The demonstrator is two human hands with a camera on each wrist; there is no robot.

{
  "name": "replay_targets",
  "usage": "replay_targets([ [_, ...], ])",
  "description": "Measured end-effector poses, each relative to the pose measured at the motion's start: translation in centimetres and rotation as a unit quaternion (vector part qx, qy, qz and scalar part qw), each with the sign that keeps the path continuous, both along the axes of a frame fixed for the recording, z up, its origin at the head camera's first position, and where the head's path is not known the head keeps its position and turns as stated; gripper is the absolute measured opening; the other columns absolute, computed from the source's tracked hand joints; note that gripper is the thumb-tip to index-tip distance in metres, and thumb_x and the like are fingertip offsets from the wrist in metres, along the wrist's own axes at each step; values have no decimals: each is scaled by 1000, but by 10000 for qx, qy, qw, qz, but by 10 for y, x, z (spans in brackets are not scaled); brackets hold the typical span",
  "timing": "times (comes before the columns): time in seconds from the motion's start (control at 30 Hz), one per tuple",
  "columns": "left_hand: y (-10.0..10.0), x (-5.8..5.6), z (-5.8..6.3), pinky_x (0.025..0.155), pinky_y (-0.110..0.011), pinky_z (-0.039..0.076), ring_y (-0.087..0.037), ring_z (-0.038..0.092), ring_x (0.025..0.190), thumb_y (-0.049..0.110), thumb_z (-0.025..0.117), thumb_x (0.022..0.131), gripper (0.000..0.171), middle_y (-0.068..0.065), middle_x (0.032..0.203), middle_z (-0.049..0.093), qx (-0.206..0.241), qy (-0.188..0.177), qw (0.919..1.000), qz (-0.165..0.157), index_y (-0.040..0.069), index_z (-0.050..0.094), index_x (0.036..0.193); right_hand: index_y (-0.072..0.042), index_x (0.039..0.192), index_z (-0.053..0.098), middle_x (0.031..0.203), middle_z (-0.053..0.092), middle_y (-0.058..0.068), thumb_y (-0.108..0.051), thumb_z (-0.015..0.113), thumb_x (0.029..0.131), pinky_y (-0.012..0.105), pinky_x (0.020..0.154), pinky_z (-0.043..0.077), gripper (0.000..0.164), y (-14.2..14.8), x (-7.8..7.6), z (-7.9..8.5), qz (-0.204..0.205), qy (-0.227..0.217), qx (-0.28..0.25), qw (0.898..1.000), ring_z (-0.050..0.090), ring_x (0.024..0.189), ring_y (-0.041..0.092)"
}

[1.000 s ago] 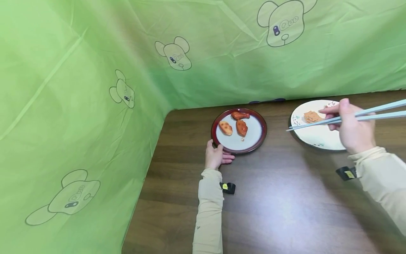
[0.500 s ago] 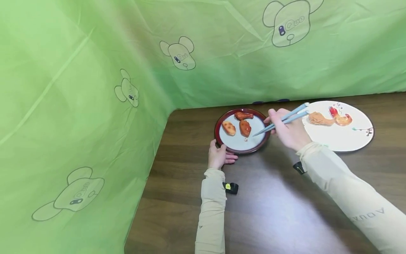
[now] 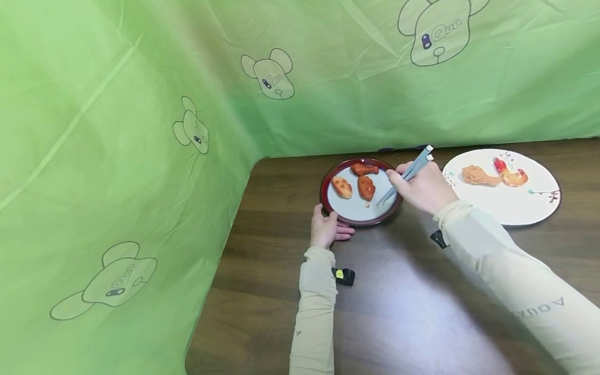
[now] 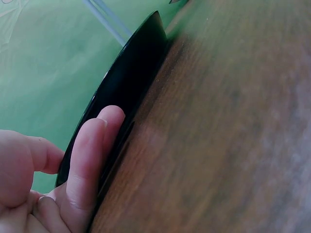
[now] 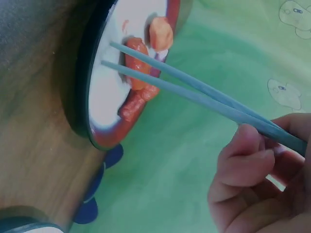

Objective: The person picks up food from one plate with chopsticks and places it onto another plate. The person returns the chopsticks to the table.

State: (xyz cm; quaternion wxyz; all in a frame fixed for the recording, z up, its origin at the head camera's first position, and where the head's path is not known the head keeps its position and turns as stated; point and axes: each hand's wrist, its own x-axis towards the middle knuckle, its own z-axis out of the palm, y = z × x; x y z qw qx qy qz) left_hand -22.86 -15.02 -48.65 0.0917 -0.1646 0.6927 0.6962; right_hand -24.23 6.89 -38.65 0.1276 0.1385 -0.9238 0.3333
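Observation:
My left hand holds the near left edge of a round plate with a dark red rim. In the left wrist view its fingers lie against the plate's dark outer side. On this plate are a glazed drumstick, a reddish-brown glazed piece and a golden piece with brown spots. My right hand grips pale blue chopsticks over the plate's right side. In the right wrist view the chopstick tips are slightly apart over the plate's white surface, with no food between them.
A white oval plate with a floral pattern stands to the right, bearing a fried drumstick and a shrimp with a red tail. Green cloth hangs behind and left of the wooden table.
My right hand has moved left from the white oval plate to the red-rimmed plate, bringing the chopsticks, whose tips now point down more steeply. My left hand has stayed at the plate's edge.

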Motion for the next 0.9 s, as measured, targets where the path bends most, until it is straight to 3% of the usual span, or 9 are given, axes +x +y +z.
replay_targets([
  [0.1,0,0,0,52,-36,61,-36,72,67,11,41,100,60,-33,83,69,12,21,10000,11,8,13,152,-11,59,53,48,38,-3,-36,48,97,30,52,30,45,3,1,1,-144,-357,-113,9992,38,52,18],
  [0.2,-1,-1,0,52,-36,61,-35,72,66,12,41,100,60,-32,82,69,18,8,10000,23,8,13,153,-8,72,65,47,45,-5,-47,45,97,31,50,34,51,9,0,0,-417,-976,-635,9923,45,49,16],
  [0.33,-1,-1,-1,52,-35,61,-34,72,65,11,42,99,60,-31,81,69,46,-17,10000,25,9,13,152,-3,98,68,53,58,-12,-59,39,95,24,54,46,64,18,-3,-1,-883,-1714,-1586,9683,60,51,9],
  [0.4,-1,-1,-1,52,-35,61,-34,72,64,10,42,99,60,-31,81,69,55,-6,10000,17,9,14,152,-1,106,66,56,59,-16,-61,37,95,20,56,51,67,22,-6,-3,-1027,-1942,-2005,9548,61,53,4],
  [0.6,-1,-2,-3,51,-34,61,-34,72,64,10,42,99,60,-32,82,69,49,12,10000,38,8,14,152,-7,100,65,54,56,-18,-57,39,97,18,52,53,57,23,-14,-14,-1201,-2359,-2820,9222,57,51,-2],
  [0.8,0,-2,-4,51,-34,61,-36,72,66,10,39,100,58,-36,84,68,42,104,9999,-52,7,13,151,-18,88,65,58,55,-12,-51,42,98,18,50,51,41,16,-18,-27,-1158,-2891,-3828,8698,55,49,1],
  [0.87,0,-1,-4,51,-34,61,-36,72,65,9,39,100,58,-36,84,68,36,109,9999,-53,7,13,151,-16,89,65,58,55,-12,-50,44,98,18,49,51,41,13,-18,-29,-1080,-2930,-3960,8635,55,49,1],
  [0.9,-1,-1,-4,51,-34,61,-36,72,65,9,39,100,58,-36,84,68,34,109,9999,-46,7,13,151,-14,92,64,59,54,-12,-50,44,98,18,50,51,41,11,-18,-29,-1045,-2922,-3920,8660,54,49,1],
])
